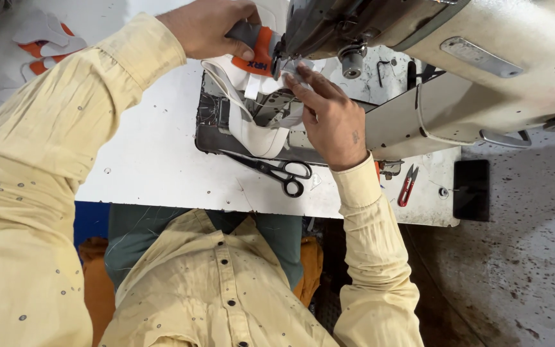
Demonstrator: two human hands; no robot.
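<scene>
Shoe-upper piece [255,96]: a flexible, layered panel of white, grey and orange sheet material, smooth-faced, with curved cut edges and a long white strap-like tail that loops down to a rounded end. It lies on the dark metal bed plate [210,138] of an industrial sewing machine [483,58], its upper end tucked under the machine head near the needle area. Its long axis runs from the orange-and-grey end at upper centre down toward the near edge of the table, the white tail pointing at the person.

Left hand [210,26]: closed over the grey and orange end of the piece, thumb and fingers pinching it from above. Right hand [332,119]: laid flat and open, fingertips pressing the white part of the piece against the bed beside the needle; it clasps nothing.

Sewing machine: cream-painted cast body, chipped and worn, rounded arm running to the right. Table [155,160]: white laminate, flat, speckled with marks. Scissors [277,170]: black, steel-bladed, lying just below the piece, handles toward the right. Thread snips [407,185]: small, red-handled, well apart to the right. Cut pieces [46,38]: white and orange shapes stacked at far left. Both sleeves are pale yellow woven cloth with tiny dots.
</scene>
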